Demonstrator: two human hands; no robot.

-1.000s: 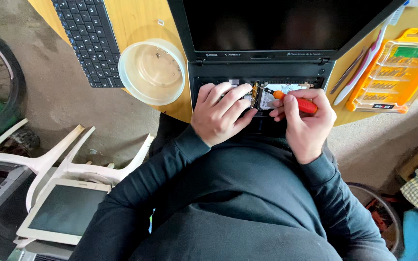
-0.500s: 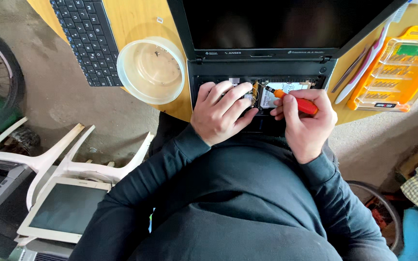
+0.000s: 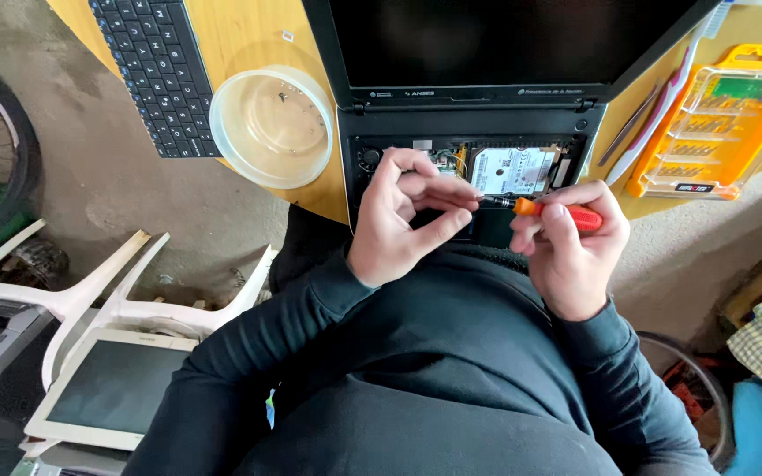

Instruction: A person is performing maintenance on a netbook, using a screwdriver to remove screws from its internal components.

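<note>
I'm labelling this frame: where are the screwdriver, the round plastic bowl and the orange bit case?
screwdriver [image 3: 566, 213], head view, on its orange-red handle.
round plastic bowl [image 3: 231, 141], head view, on its left rim.
orange bit case [image 3: 707, 123], head view, on its clear lid.

1. Small screwdriver [image 3: 547, 210] with orange-red handle and dark metal shaft, lying nearly level, tip pointing left.
2. Black laptop [image 3: 465, 132] opened on the wooden desk [image 3: 249, 40], keyboard cover off, insides exposed.
3. Silver hard drive [image 3: 513, 169] seated flat in the open bay, just above the screwdriver tip.
</note>
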